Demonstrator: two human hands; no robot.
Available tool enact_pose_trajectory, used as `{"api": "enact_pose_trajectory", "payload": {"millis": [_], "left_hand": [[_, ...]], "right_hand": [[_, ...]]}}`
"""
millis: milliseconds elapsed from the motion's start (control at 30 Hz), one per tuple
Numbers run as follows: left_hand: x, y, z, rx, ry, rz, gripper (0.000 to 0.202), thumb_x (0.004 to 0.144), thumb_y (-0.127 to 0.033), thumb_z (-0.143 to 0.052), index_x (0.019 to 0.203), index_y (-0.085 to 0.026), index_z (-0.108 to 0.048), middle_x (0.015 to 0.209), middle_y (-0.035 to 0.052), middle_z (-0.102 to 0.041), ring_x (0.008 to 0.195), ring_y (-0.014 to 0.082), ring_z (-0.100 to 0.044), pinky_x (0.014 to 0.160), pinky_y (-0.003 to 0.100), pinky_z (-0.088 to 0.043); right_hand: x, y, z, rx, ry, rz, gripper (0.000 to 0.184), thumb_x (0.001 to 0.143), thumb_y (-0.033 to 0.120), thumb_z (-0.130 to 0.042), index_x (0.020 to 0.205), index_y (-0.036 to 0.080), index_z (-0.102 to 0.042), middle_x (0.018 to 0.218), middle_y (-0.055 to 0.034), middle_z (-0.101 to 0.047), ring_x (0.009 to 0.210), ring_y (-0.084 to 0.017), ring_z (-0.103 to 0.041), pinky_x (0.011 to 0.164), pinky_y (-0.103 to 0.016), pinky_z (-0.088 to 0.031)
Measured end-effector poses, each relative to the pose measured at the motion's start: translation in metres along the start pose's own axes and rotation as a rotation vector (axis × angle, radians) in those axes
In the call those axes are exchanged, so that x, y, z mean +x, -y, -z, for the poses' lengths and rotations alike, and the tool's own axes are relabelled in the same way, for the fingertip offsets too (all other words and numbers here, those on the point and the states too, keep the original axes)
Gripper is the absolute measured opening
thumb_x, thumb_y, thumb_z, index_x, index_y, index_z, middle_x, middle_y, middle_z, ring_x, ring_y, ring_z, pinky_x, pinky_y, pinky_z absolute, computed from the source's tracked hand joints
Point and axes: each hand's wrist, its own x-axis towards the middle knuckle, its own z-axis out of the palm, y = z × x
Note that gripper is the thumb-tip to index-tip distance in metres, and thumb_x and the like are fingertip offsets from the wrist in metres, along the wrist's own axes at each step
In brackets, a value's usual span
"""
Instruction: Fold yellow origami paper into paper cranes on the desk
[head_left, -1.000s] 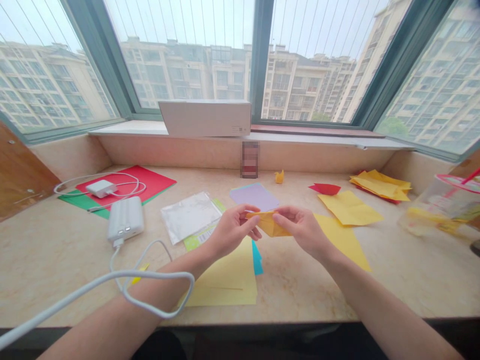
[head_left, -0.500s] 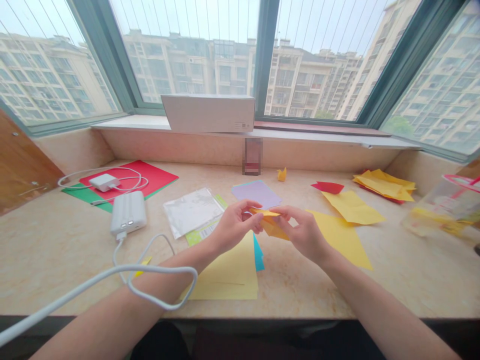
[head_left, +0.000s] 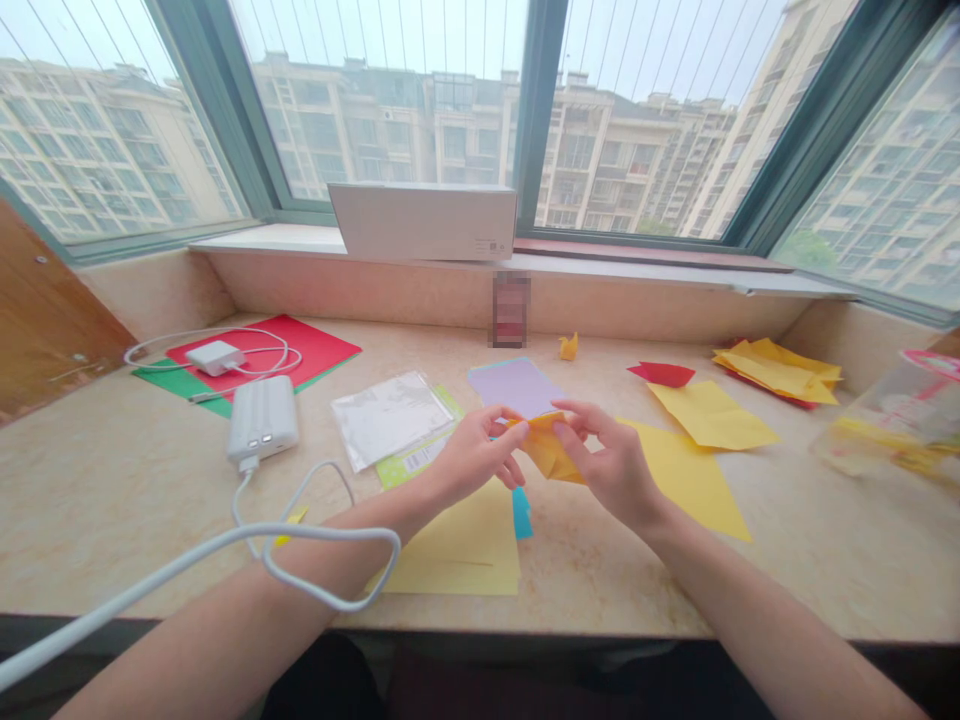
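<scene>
We look down at a stone counter (head_left: 600, 585) below a window, with both our hands at its middle. Our left hand (head_left: 480, 448) pinches the left end of a folded orange paper (head_left: 553, 455) between thumb and fingers; our right hand (head_left: 616, 462) pinches its right end the same way. The paper sits between the two hands, slanting down to the right; whether its lower edge touches the counter, we cannot tell.

Just beyond it lies a lilac sheet (head_left: 514, 385), and farther off, a small yellow figure (head_left: 569, 347). Below our left hand are pale yellow sheets (head_left: 465, 555), their near edge close to the counter's front edge, with a blue piece (head_left: 523, 515) poking out at right. A clear packet (head_left: 390, 425) lies beyond our left forearm. A white cable (head_left: 172, 555) loops across that forearm and runs to a power bank (head_left: 262, 420) at left.

Near our right hand, a yellow sheet (head_left: 697, 490) reaches right; a red piece (head_left: 664, 374) lies beyond. Bare counter stretches between our forearms to the front edge, and right of our right forearm toward a clear cup (head_left: 885, 405).
</scene>
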Motion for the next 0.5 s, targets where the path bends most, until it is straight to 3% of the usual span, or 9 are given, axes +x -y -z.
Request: {"api": "enact_pose_trajectory", "payload": {"millis": [100,267,367,500], "left_hand": [[-0.0013,-0.0017,-0.0011,-0.018,0.016,0.066,0.027,0.084,-0.034,-0.065,0.099,-0.015,-0.056,0.07,0.002,-0.067,0.049,0.0174,-0.069,0.044,0.023,-0.054],[-0.0034,-0.0069,-0.0004,-0.127,0.088,0.078,0.023,0.077,-0.017,-0.059,0.099,-0.015,-0.056,0.086,0.0055,-0.073,0.06,0.0153,-0.072,0.057,0.026,-0.059],[-0.0035,-0.007,0.0001,-0.181,0.124,0.036,0.025,0.075,-0.014,-0.058,0.1,-0.014,-0.058,0.085,0.005,-0.074,0.07,0.0153,-0.073,0.066,0.028,-0.06],[-0.0027,-0.0032,-0.0002,-0.189,0.153,-0.011,0.027,0.077,-0.016,-0.06,0.103,-0.013,-0.061,0.088,0.0062,-0.075,0.078,0.0173,-0.073,0.072,0.03,-0.06]], "right_hand": [[-0.0018,-0.0008,-0.0003,-0.018,0.023,0.053,0.028,0.095,0.03,-0.058,0.123,0.027,-0.059,0.078,0.0028,-0.07,0.07,-0.015,-0.064,0.071,-0.027,-0.052],[-0.0002,-0.0023,0.0006,-0.077,0.04,0.121,0.015,0.098,0.025,-0.053,0.108,0.027,-0.063,0.093,-0.0009,-0.071,0.077,-0.016,-0.065,0.073,-0.029,-0.053],[0.0027,-0.0036,0.0018,-0.094,0.035,0.182,0.014,0.098,0.022,-0.052,0.102,0.024,-0.065,0.098,-0.0038,-0.068,0.08,-0.017,-0.063,0.076,-0.032,-0.054],[0.0043,-0.0063,0.0029,-0.108,0.051,0.21,0.018,0.097,0.02,-0.054,0.108,0.024,-0.068,0.108,-0.0072,-0.062,0.091,-0.019,-0.064,0.079,-0.035,-0.056]]}}
